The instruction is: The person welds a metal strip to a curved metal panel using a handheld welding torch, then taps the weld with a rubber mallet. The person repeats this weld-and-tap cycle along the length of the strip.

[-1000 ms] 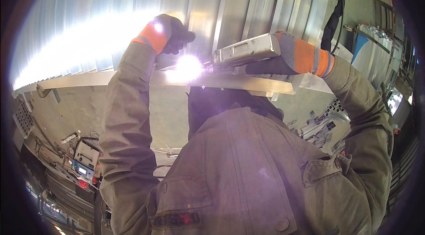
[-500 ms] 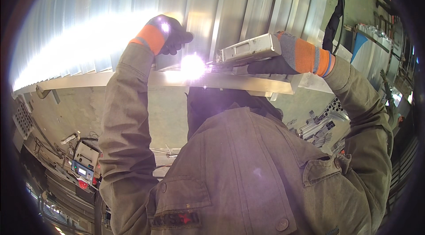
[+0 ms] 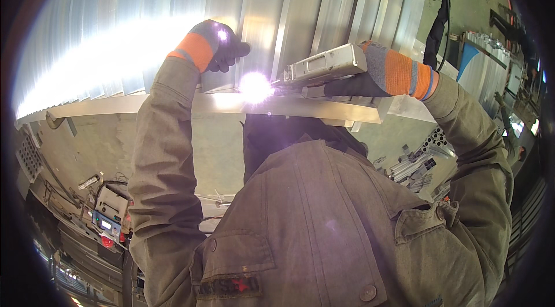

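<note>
My right hand, in a grey and orange glove, is wrapped round a boxy silver welding torch. At the torch's tip glares a white-violet welding arc, hiding the joint beneath it. The arc sits where a long metal edge strip meets a ribbed sheet-metal panel. To the left of the arc, my left hand, gloved in grey and orange, is closed with its fingers curled near the panel's ribs. What it holds, if anything, is hidden.
A dark cable hangs by the panel's right end. Cut metal profiles lie on the floor at right. At lower left stands a machine with a lit display. A perforated block lies farther left.
The arc has shifted very slightly to the right along the joint. Both hands and the torch stay almost in the same place.
</note>
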Tool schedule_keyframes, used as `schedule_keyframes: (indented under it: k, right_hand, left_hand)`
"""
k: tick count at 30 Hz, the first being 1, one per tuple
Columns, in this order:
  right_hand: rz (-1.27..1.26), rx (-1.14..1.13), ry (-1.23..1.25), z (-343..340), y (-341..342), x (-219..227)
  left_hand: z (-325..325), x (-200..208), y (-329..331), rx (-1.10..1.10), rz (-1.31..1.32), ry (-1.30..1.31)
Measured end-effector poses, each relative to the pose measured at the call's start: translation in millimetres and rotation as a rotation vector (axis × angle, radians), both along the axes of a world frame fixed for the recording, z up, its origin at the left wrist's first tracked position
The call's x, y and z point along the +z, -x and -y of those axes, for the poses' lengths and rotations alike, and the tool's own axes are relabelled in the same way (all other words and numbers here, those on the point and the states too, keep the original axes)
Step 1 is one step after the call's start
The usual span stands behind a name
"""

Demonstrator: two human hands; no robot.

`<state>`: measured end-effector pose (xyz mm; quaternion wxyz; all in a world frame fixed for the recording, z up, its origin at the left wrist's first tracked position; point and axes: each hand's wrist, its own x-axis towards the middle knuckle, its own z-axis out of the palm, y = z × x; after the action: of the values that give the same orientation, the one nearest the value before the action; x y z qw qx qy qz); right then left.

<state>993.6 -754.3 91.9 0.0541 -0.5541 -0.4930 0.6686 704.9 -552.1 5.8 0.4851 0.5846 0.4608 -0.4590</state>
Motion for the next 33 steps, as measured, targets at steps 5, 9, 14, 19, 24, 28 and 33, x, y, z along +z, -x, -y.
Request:
schedule_keyframes:
  k: [5,9,14,19,24,28,33]
  right_hand:
    - [0.071,0.122,-0.159,-1,1,-1]
    - [0.016,0.075,-0.198,-3,4,-3]
    - [0.037,0.164,-0.208,-14,11,9]
    - [0.134,0.348,-0.163,-28,19,30]
    - [0.205,0.452,-0.145,-40,27,44]
    - [0.227,0.381,-0.194,-46,36,54]
    - [0.285,0.484,-0.243,-55,42,61]
  left_hand:
    - [2,-6,-1,0.018,-0.018,-0.015]
    - [3,-8,1,0.018,-0.009,-0.03]
    - [2,-9,5,0.014,0.025,-0.011]
    - [1,-6,7,-0.004,0.067,-0.044]
    - [-1,0,4,0.008,0.057,-0.045]
    - [-1,0,3,-0.02,0.045,-0.045]
    - [4,2,5,0.026,0.079,-0.086]
